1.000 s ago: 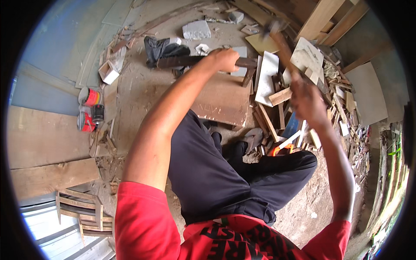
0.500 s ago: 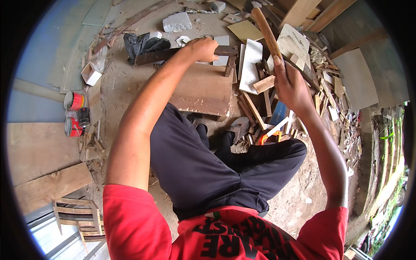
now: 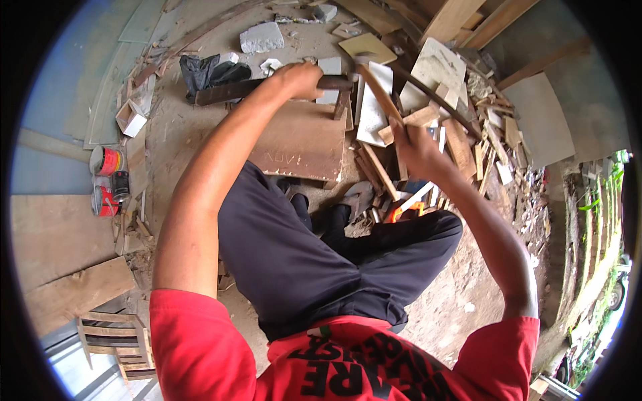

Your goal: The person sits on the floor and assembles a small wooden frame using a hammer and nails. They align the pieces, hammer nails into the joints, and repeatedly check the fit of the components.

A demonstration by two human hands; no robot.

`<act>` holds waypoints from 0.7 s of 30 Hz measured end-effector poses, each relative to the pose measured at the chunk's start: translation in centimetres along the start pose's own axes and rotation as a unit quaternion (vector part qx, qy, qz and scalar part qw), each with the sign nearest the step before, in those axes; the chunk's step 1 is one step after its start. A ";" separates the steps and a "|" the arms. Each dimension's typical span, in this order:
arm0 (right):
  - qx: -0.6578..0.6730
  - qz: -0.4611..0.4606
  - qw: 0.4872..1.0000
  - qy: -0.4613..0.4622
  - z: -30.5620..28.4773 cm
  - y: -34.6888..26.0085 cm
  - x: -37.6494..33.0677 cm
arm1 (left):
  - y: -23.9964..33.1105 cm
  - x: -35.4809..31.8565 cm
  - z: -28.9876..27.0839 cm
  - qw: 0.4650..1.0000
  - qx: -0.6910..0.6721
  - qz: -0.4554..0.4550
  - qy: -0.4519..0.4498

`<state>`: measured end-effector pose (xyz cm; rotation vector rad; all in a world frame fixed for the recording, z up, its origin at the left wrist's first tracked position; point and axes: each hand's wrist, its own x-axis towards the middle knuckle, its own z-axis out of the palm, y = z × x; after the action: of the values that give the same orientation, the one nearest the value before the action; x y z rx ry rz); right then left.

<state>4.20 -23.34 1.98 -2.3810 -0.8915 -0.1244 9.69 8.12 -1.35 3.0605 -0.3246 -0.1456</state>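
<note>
My left hand (image 3: 299, 80) is closed around a dark wooden bar (image 3: 231, 91), which runs left to right over a low brown wooden board (image 3: 294, 137). A short wooden leg (image 3: 341, 105) drops from the bar's right end toward the board. In my right hand (image 3: 418, 150) is a hammer (image 3: 380, 92), gripped by its wooden handle. Its blurred head is beside the right end of the bar; whether they touch I cannot tell.
Wood offcuts (image 3: 461, 147) are heaped at the right. An orange-handled saw (image 3: 404, 211) lies near my right knee. Behind the bar are a black plastic bag (image 3: 199, 75) and a concrete block (image 3: 262, 38). Several cans (image 3: 107, 161) stand at the left.
My right hand has swung the hammer down and left, bringing its head from the far top to the bar's right end. My left hand still grips the bar.
</note>
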 end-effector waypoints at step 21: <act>0.008 0.034 0.999 -0.032 -2.2 -4.7 0.8 | 0.9 -0.4 0.1 0.999 -0.017 0.000 0.031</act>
<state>2.07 -21.27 6.32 -2.4085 -0.8371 -0.0158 9.13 7.28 -1.37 3.0230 -0.3157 -0.0568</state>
